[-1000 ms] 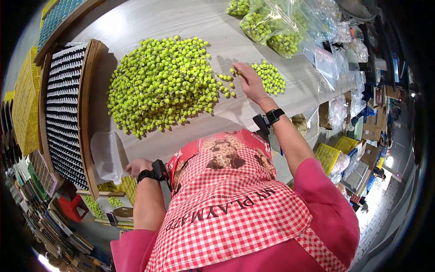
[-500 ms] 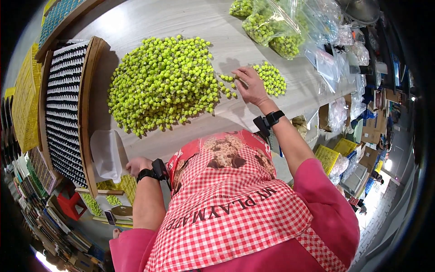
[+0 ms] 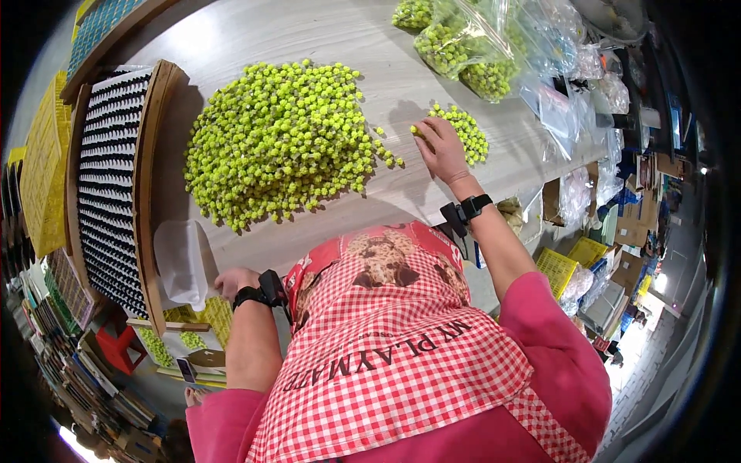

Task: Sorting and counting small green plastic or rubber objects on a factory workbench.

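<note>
A wide heap of small knobbly yellow-green pieces [image 3: 278, 143] covers the middle of the grey table [image 3: 378, 193]. To its right lies a smaller, flatter group of the same pieces [image 3: 468, 133]. My right hand [image 3: 444, 150] is at the left side of this group, fingers bent, with a yellow-green piece at the fingertips; how many are under the fingers is hidden. At the near table edge, beside a white plastic tray [image 3: 181, 262], my left hand [image 3: 238, 283] rests with fingers bent and mostly hidden.
On the left stands a wooden-framed rack [image 3: 116, 185] with black and white rows. Clear plastic bags [image 3: 463, 50] of yellow-green pieces lie at the far right, near more loose plastic bags [image 3: 563, 58]. Yellow crates [image 3: 557, 270] stand below on the right.
My right hand has moved right, away from the big heap toward the small group, and some loose pieces between them have gone from their spot. My left hand has stayed put.
</note>
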`<state>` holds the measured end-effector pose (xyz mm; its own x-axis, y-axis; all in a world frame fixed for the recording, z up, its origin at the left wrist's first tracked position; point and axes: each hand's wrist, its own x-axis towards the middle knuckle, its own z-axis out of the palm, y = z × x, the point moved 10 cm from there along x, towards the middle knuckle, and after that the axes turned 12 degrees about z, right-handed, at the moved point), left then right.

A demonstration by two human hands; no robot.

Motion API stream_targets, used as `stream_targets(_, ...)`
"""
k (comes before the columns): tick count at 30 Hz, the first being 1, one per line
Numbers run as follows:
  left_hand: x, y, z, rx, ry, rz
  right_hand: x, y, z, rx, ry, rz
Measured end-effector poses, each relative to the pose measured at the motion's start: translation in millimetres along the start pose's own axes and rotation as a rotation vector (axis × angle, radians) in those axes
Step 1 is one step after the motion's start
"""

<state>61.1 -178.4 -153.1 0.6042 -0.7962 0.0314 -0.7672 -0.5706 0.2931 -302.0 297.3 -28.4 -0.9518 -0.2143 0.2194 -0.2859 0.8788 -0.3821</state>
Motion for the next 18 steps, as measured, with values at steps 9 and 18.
stream_targets(9,2.2,-5.2,6.7,-0.03,0.031,-0.038,-29.5,-51.7,23.7,0.262,-0.268,-0.142)
stream_targets(18,7.8,1.6,11.1,0.045,-0.071,0.08,-18.8,-26.4,21.1,0.219,-0.237,0.025)
